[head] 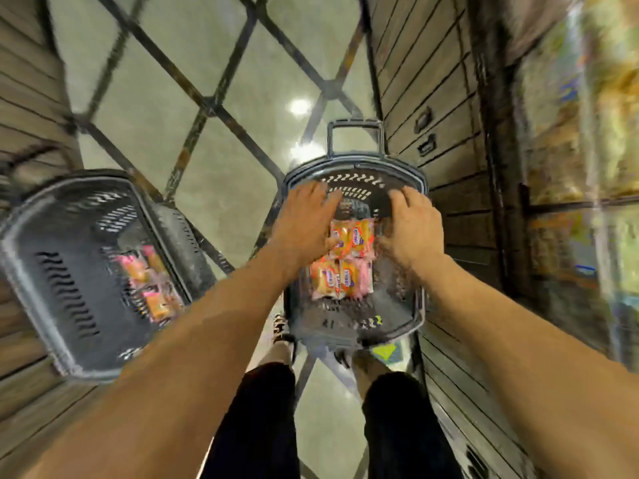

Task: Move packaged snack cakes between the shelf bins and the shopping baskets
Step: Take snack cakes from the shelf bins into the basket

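Observation:
Two dark grey shopping baskets stand on the floor. The right basket (413, 188) holds several orange and pink snack cake packs (340, 271) in its bottom. Both my hands reach down into it. My left hand (304, 226) lies over the left side of the packs, its thumb touching the upper pack (352, 238). My right hand (411, 229) hovers just right of the packs, fingers loosely spread and holding nothing. The left basket (41, 257) contains a few more snack cake packs (148, 285). The view is blurred by motion.
The right basket's pull handle (356, 127) stands upright at its far end. Wooden shelf fronts run along the left (24, 98) and right (446, 98). Shelves of packaged goods (581, 167) rise at the far right. My legs (262, 409) stand on the tiled floor (214, 63) between the baskets.

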